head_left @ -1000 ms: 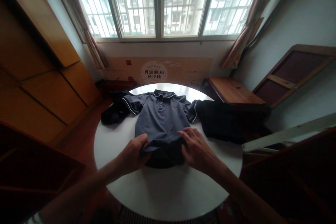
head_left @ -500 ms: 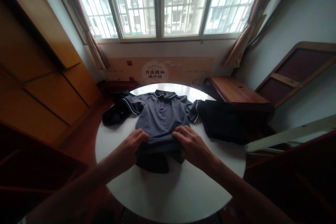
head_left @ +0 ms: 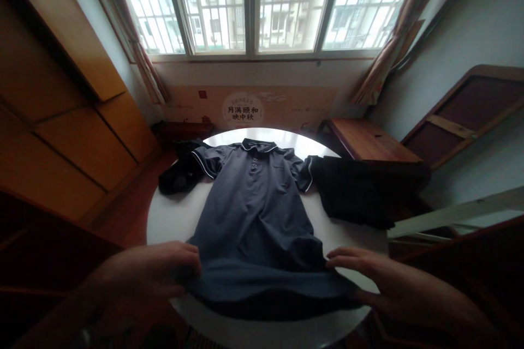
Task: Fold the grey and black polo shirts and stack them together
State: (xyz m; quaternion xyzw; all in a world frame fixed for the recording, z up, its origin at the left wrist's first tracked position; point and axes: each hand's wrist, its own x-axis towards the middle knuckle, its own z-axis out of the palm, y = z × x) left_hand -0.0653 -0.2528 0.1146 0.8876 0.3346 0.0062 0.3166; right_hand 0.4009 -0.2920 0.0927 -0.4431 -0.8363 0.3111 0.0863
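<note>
A dark grey polo shirt (head_left: 262, 207) lies front up on a round white table (head_left: 172, 218), collar toward the window. White piping edges its collar and sleeves. My left hand (head_left: 164, 270) is closed on the left side of the hem, fingers curled over the cloth. At the opposite corner, my right hand (head_left: 368, 272) holds the hem's right side, its fingertips on the edge and the thumb lower down. Between both hands the hem is drawn wide, and its dark opening faces me.
Folded black clothing (head_left: 352, 191) lies on the table's right side, touching the right sleeve. Another black garment (head_left: 178, 177) is bunched at the left. Beyond the table stand a wooden bench (head_left: 374, 142) and a window (head_left: 254, 5); wooden cabinets (head_left: 73, 147) line the left.
Both hands have come toward me and moved farther apart, drawing the hem down. The shirt's lower body, earlier gathered up, is now stretched out along the table.
</note>
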